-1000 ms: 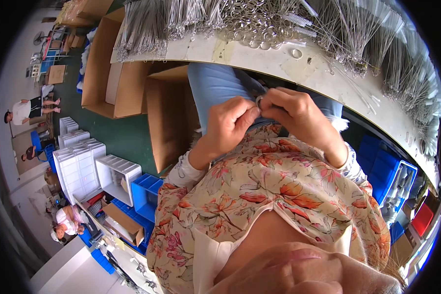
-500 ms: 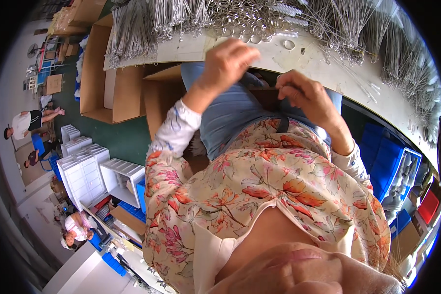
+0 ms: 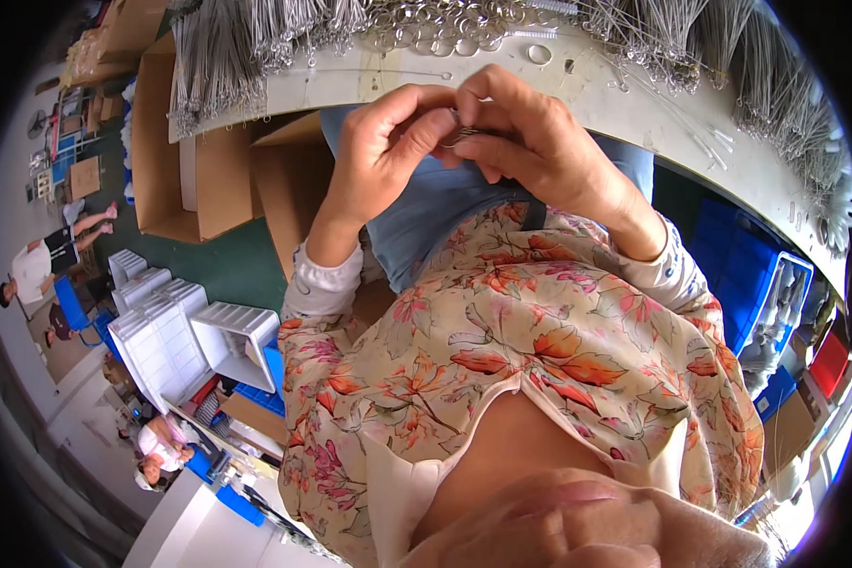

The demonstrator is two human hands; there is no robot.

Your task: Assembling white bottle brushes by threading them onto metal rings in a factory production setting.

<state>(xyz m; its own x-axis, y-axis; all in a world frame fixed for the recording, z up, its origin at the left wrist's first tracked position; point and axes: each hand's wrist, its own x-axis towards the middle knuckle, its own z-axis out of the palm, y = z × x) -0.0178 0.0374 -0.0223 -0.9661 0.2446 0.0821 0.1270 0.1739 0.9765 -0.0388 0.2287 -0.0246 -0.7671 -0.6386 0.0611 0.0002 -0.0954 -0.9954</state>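
My left hand (image 3: 381,150) and my right hand (image 3: 560,156) meet in front of the table's edge, above my lap. Both have their fingers closed in a pinch. Between the fingertips shows a small metal ring (image 3: 463,135); the fingers cover much of it, and I cannot tell whether there is more than one. Just beyond my left hand, a thin wire with a looped end (image 3: 447,76) lies on the table (image 3: 606,118). A pile of metal rings (image 3: 445,28) lies farther back, with one loose ring (image 3: 540,55) nearer the edge.
Bundles of looped wires (image 3: 220,80) lie at the table's left, and wire brushes (image 3: 776,104) at its right. Cardboard boxes (image 3: 232,185) stand to the left. A blue crate (image 3: 743,275) is at the right, white crates (image 3: 161,341) at the left. Other people (image 3: 36,270) are farther off.
My hands were apart; now they meet around the ring. The left hand has come down and left from over the table edge, the right up and left. The view has shifted slightly.
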